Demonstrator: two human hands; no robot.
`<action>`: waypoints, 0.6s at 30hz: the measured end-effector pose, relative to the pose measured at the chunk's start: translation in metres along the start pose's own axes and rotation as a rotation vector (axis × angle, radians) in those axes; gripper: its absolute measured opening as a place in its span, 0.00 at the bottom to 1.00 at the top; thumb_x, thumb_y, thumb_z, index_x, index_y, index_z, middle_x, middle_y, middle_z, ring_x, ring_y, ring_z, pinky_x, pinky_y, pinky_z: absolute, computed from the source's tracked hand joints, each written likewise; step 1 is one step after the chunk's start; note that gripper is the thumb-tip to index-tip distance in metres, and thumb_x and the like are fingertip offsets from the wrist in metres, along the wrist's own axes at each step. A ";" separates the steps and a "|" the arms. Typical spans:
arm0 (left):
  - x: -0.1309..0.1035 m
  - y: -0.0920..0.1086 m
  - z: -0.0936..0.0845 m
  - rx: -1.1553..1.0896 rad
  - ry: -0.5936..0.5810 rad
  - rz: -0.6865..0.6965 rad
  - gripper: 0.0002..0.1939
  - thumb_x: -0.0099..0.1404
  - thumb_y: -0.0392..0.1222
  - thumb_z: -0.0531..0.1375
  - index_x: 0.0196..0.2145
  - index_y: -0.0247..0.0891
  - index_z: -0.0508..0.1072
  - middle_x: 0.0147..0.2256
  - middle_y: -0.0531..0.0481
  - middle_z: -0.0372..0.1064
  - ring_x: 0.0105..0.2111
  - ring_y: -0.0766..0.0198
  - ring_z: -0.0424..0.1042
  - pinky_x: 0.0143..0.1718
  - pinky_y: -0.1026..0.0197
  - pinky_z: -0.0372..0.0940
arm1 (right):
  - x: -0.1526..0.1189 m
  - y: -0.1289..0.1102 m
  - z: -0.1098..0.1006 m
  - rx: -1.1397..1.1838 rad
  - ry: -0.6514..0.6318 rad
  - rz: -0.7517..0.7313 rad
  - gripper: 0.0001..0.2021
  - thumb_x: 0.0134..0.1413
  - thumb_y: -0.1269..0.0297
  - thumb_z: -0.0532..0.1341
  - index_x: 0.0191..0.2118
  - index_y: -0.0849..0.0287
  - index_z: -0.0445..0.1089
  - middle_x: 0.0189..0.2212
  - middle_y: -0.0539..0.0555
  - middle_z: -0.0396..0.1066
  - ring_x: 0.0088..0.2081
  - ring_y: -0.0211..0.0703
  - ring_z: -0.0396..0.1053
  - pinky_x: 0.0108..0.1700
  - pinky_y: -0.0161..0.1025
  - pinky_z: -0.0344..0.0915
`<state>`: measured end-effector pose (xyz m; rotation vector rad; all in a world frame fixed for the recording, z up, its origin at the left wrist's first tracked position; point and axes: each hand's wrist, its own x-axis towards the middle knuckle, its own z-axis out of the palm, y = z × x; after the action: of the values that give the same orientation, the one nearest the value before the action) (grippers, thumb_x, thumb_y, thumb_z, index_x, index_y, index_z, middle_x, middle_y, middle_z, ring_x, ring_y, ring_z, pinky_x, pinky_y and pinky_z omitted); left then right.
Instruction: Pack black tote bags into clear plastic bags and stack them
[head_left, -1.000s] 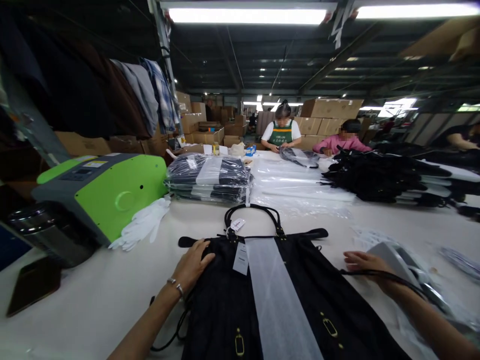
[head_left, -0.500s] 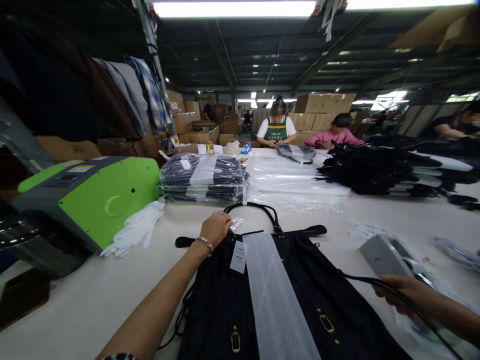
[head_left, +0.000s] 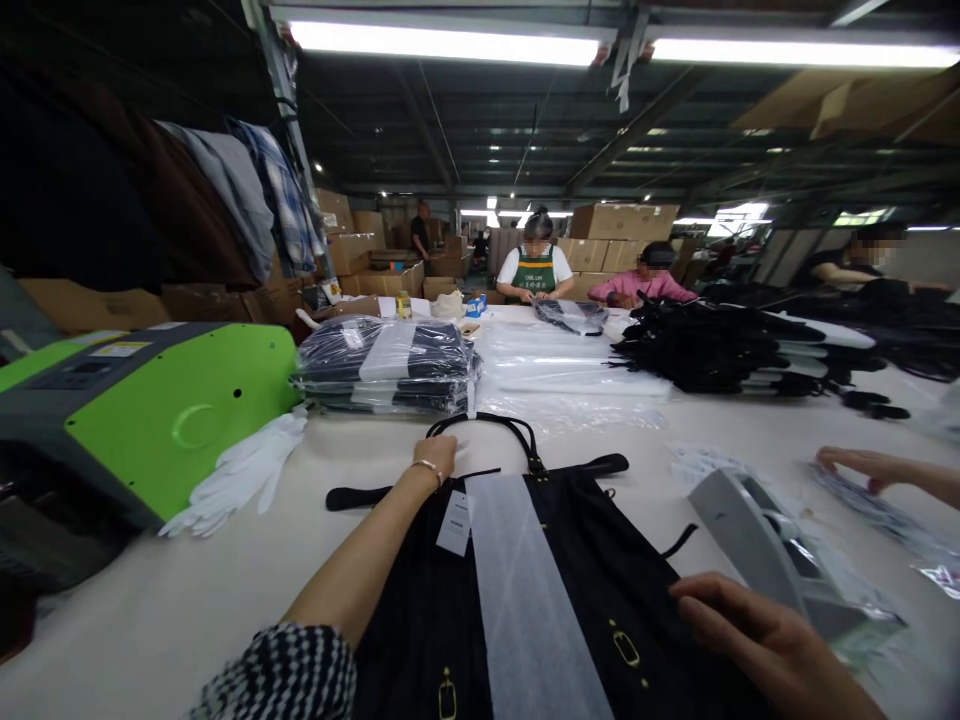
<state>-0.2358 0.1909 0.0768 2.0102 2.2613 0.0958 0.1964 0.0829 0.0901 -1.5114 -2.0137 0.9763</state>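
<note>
A black bag (head_left: 600,560) lies flat in front of me, with a white paper strip (head_left: 517,580) down its middle and a white tag (head_left: 454,524) near its top. My left hand (head_left: 436,456) is closed at the bag's upper left, beside the foot of the black handle (head_left: 510,420); what its fingers hold is hidden. Over the bag's right edge, my right hand (head_left: 750,630) is open and holds nothing. A short black strap end (head_left: 679,541) sticks out beyond that edge.
Bagged goods (head_left: 386,365) and clear plastic sleeves (head_left: 562,360) lie behind the bag. White gloves (head_left: 236,470) rest by a green machine (head_left: 187,410). At right are a grey dispenser (head_left: 757,540) and another person's hand (head_left: 870,467) over packets. Two people work across the table.
My right hand has let go of the black strap and moved left and down to the bag's edge. Another person's hand has come in at the right. The view has shifted slightly.
</note>
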 end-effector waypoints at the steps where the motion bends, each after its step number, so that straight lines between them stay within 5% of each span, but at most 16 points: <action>1: -0.009 -0.005 -0.003 -0.024 0.034 -0.012 0.15 0.72 0.47 0.53 0.50 0.37 0.70 0.46 0.42 0.73 0.45 0.57 0.74 0.46 0.51 0.69 | -0.001 -0.003 0.004 -0.013 -0.011 -0.029 0.19 0.54 0.43 0.60 0.39 0.53 0.76 0.36 0.52 0.77 0.37 0.47 0.74 0.40 0.33 0.71; 4: -0.046 -0.018 -0.004 -0.100 0.128 0.030 0.18 0.75 0.44 0.44 0.53 0.42 0.69 0.49 0.46 0.74 0.49 0.60 0.73 0.50 0.58 0.67 | -0.004 -0.012 0.020 -0.026 -0.040 -0.083 0.17 0.56 0.45 0.59 0.37 0.52 0.76 0.35 0.52 0.77 0.38 0.46 0.74 0.41 0.32 0.70; 6: -0.074 -0.023 0.006 -0.168 0.156 0.220 0.19 0.74 0.41 0.44 0.52 0.46 0.70 0.54 0.52 0.72 0.55 0.63 0.69 0.57 0.60 0.61 | -0.004 -0.018 0.030 -0.018 -0.076 -0.097 0.17 0.57 0.46 0.58 0.37 0.52 0.76 0.34 0.52 0.77 0.37 0.46 0.74 0.41 0.32 0.70; 9: -0.109 -0.026 0.033 -0.213 0.081 0.619 0.22 0.68 0.31 0.47 0.53 0.46 0.72 0.59 0.53 0.67 0.63 0.60 0.60 0.66 0.49 0.50 | -0.002 -0.025 0.045 0.003 -0.128 -0.097 0.17 0.59 0.48 0.57 0.36 0.54 0.76 0.31 0.51 0.76 0.34 0.44 0.74 0.38 0.33 0.69; 11: -0.122 -0.029 0.045 -0.212 0.050 0.722 0.30 0.63 0.26 0.47 0.58 0.45 0.67 0.63 0.49 0.62 0.65 0.57 0.55 0.66 0.43 0.49 | -0.001 -0.030 0.052 0.009 -0.156 -0.092 0.16 0.59 0.49 0.57 0.37 0.54 0.76 0.31 0.51 0.76 0.33 0.43 0.73 0.36 0.32 0.69; 14: -0.122 -0.039 0.040 -0.293 0.195 0.633 0.36 0.59 0.23 0.44 0.64 0.40 0.59 0.68 0.46 0.50 0.68 0.60 0.48 0.67 0.46 0.50 | -0.003 -0.036 0.054 -0.002 -0.169 -0.090 0.16 0.58 0.49 0.58 0.37 0.53 0.76 0.31 0.50 0.76 0.33 0.43 0.73 0.36 0.32 0.69; 18: -0.092 -0.057 0.019 -0.295 0.287 0.254 0.28 0.66 0.32 0.47 0.63 0.35 0.59 0.67 0.42 0.50 0.68 0.58 0.46 0.69 0.49 0.44 | -0.020 -0.026 0.039 0.006 -0.095 -0.024 0.17 0.55 0.45 0.60 0.34 0.52 0.76 0.28 0.51 0.75 0.30 0.43 0.73 0.33 0.32 0.69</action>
<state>-0.2794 0.0922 0.0553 2.2166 1.9712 0.7374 0.1583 0.0487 0.0854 -1.4600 -2.0877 1.0622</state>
